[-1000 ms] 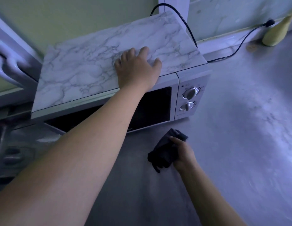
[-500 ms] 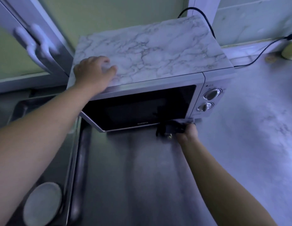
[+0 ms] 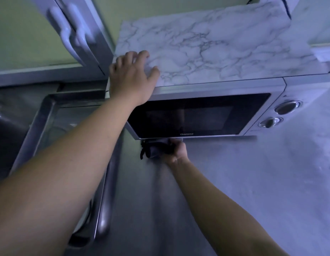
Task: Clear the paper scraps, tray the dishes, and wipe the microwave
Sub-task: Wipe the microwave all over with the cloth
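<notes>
Resting on the front left corner of the microwave [image 3: 206, 89], the left hand [image 3: 131, 78] lies flat with its fingers spread, the fingertips on the marble-patterned top [image 3: 215, 47] and the heel of the palm over the front edge. The right hand [image 3: 176, 151] is lower down, just under the bottom edge of the dark glass door [image 3: 197, 115], its fingers curled round a dark cloth [image 3: 155, 147]. The cloth is bunched, touches the door's lower rim left of the middle, and part of it hangs down toward the desk [image 3: 262, 182]; whether it touches the desk I cannot tell. The microwave stands on the desk against a pale green wall, with 2 round knobs [image 3: 287, 107] one above the other on the panel at its right. Just left of the microwave lies a metal sink [image 3: 38, 119], its rim running down beside the left forearm. Above the sink, 2 white cabinet handles [image 3: 65, 36] hang side by side. A black cable [image 3: 285, 8] shows at the microwave's back right corner. Both forearms are bare and reach in from the lower edge of the view.
</notes>
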The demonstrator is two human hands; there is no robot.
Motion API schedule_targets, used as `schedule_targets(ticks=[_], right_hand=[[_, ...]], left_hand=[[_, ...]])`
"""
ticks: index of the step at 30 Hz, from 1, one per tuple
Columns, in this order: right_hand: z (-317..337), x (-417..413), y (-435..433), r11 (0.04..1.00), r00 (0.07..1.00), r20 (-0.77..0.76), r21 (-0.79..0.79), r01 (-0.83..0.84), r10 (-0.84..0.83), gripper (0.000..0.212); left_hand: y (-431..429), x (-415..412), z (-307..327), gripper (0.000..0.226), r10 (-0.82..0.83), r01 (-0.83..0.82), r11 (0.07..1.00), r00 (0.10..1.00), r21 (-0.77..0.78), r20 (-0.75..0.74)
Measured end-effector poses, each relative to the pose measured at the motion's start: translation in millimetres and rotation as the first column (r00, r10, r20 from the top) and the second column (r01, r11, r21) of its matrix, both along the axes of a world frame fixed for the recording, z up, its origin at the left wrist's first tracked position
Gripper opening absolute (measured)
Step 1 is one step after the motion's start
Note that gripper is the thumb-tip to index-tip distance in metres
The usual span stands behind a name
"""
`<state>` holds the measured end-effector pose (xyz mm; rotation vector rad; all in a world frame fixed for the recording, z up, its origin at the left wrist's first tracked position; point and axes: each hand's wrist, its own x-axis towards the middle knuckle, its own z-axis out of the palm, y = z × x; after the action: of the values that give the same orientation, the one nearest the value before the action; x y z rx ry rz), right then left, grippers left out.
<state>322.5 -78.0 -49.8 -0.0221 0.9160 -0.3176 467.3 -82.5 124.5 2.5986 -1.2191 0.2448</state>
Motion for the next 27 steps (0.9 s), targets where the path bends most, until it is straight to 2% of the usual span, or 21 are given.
schedule_targets(ticks=[5,10,13,15,16,17,18,19,20,21,22,23,25,26,27], right_hand=[[-6,38,37,0.994,0.995,0.016,0.028,-0.102,0.102,0.031],[-3,17,54,0.97,0.97,0.039,-0.041,-0.238,0.24,0.032],[10,-30,57,0.946,0.947,0.086,-0.126,-0.298,0.31,0.03],[22,-65,55,0.911,0.939,-0.022,-0.234,-0.339,0.344,0.032],[27,-85,52,0.873,0.941,-0.106,-0.349,-0.339,0.323,0.032],[33,-105,47,0.785,0.936,-0.188,-0.508,-0.353,0.298,0.031],[42,-125,42,0.629,0.926,-0.254,-0.681,-0.377,0.279,0.029],[47,-145,39,0.401,0.906,-0.339,-0.816,-0.417,0.252,0.03],[49,-162,36,0.134,0.862,-0.477,-0.856,-0.5,0.172,0.039],[46,-178,33,-0.121,0.78,-0.623,-0.779,-0.615,0.049,0.051],[42,-191,31,-0.313,0.665,-0.744,-0.616,-0.722,-0.07,0.058],[39,-201,32,-0.438,0.516,-0.848,-0.423,-0.793,-0.116,0.06],[27,-220,35,-0.59,0.168,-0.985,-0.108,-0.8,-0.046,0.059],[21,-228,37,-0.627,0.063,-0.998,-0.056,-0.777,0.011,0.058],[19,-236,38,-0.639,0.026,-0.999,-0.051,-0.767,0.047,0.056]], left_hand=[[0,0,-2,0.049,0.0,0.0,1.0,1.0,-0.002,0.014],[2,1,-2,0.05,-0.007,0.007,1.0,0.999,-0.012,0.036],[1,2,-3,0.05,0.002,-0.001,1.0,1.0,-0.013,0.031],[1,2,-3,0.052,0.0,0.0,1.0,1.0,-0.002,0.028],[1,2,-3,0.053,0.0,0.0,1.0,1.0,0.004,0.023],[1,2,-4,0.053,0.0,0.0,1.0,1.0,0.006,0.018],[1,3,-5,0.054,-0.002,0.002,1.0,1.0,0.006,0.018],[1,3,-6,0.054,-0.006,0.006,1.0,1.0,0.005,0.02],[1,4,-6,0.055,-0.01,0.009,1.0,1.0,0.005,0.019],[0,4,-7,0.055,-0.013,0.013,1.0,1.0,0.005,0.019],[0,4,-6,0.056,-0.015,0.015,1.0,1.0,0.003,0.022],[1,5,-6,0.056,-0.015,0.015,1.0,1.0,-0.002,0.026],[1,4,-5,0.055,-0.015,0.016,1.0,1.0,-0.014,0.021],[1,4,-3,0.054,-0.017,0.018,1.0,1.0,-0.021,0.014],[2,2,-2,0.053,-0.019,0.019,0.999,1.0,-0.027,0.007]])
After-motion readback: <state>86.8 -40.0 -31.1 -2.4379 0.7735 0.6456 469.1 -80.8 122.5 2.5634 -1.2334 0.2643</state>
